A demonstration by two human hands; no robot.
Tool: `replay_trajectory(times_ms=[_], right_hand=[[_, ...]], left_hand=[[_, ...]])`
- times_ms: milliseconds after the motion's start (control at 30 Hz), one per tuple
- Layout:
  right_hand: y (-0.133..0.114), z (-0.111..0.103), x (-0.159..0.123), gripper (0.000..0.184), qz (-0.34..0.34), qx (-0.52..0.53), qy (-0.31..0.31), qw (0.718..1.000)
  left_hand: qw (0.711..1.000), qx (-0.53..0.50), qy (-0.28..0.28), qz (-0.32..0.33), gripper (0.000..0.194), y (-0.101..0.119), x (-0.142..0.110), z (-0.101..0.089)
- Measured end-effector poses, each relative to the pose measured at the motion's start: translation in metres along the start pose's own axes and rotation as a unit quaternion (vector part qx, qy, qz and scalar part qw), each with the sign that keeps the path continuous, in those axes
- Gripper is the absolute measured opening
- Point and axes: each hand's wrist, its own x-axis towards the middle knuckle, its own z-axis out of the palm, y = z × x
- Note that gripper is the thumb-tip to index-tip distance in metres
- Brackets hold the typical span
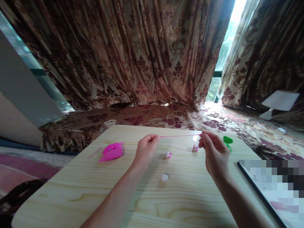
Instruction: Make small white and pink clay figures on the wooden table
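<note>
A thin pink strand (180,136) is stretched almost level above the table. My left hand (147,148) pinches its left end, and my right hand (215,152) pinches the other end. Below the strand, two small white pieces with pink dots stand on the table: one dotted piece (168,155) nearer the middle, the other dotted piece (195,148) close to my right fingers. A plain white ball (164,178) lies nearer to me, between my forearms. Left of my left hand rests a bright pink, soft-looking lump (112,152), perhaps modelling clay in a wrapper.
The pale wooden table (95,193) carries a green object (228,140) behind my right hand and a tablet-like screen (268,193) at the right edge. Beyond it, a cloth-covered ledge holds a white lamp (280,100) and a clear container (109,123). Patterned curtains (142,57) hang behind.
</note>
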Motion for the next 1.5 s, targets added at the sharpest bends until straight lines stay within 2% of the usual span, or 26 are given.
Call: replay_trajectory(times_ms=[167, 367, 433, 500, 567, 667, 833, 933, 1133, 1300, 1400, 1500], right_hand=[[-0.001, -0.004, 0.01, 0.017, 0.005, 0.039, 0.053, 0.998], [-0.004, -0.014, 0.023, 0.016, 0.029, 0.082, 0.086, 0.993], [-0.005, -0.018, 0.027, 0.015, 0.029, 0.093, 0.098, 0.99], [-0.005, -0.021, 0.031, 0.015, 0.032, 0.091, 0.096, 0.991], [-0.003, -0.022, 0.031, 0.017, 0.049, 0.073, 0.071, 0.994], [0.001, -0.016, 0.023, 0.019, 0.1, 0.041, -0.007, 0.994], [0.002, -0.001, -0.001, 0.021, 0.16, 0.017, -0.156, 0.975], [0.0, 0.003, -0.009, 0.016, 0.185, 0.049, -0.215, 0.958], [0.001, 0.005, -0.013, 0.013, 0.2, 0.078, -0.224, 0.951], [0.003, 0.007, -0.014, 0.017, 0.181, 0.022, -0.191, 0.965], [0.002, 0.009, -0.017, 0.019, 0.174, 0.014, -0.188, 0.967], [0.0, 0.01, -0.019, 0.017, 0.178, 0.028, -0.2, 0.963]], left_hand=[[0.991, -0.123, 0.054, -0.026, 0.027, 0.003, 0.004, -0.003], [0.957, -0.267, 0.094, -0.067, 0.023, 0.009, 0.011, -0.011], [0.948, -0.291, 0.102, -0.079, 0.023, 0.009, 0.014, -0.014], [0.954, -0.273, 0.098, -0.076, 0.024, 0.008, 0.015, -0.015], [0.967, -0.235, 0.081, -0.063, 0.025, 0.007, 0.014, -0.013], [0.975, -0.212, 0.037, -0.058, 0.026, 0.006, 0.009, -0.007], [0.959, -0.25, -0.072, -0.11, 0.021, 0.008, -0.002, 0.002], [0.941, -0.277, -0.118, -0.151, 0.017, 0.01, -0.009, 0.006], [0.939, -0.255, -0.168, -0.161, 0.016, 0.012, -0.021, 0.014], [0.959, -0.154, -0.199, -0.132, 0.017, 0.013, -0.031, 0.022], [0.958, -0.098, -0.241, -0.117, 0.019, 0.015, -0.038, 0.028], [0.958, -0.077, -0.258, -0.097, 0.021, 0.017, -0.042, 0.032]])
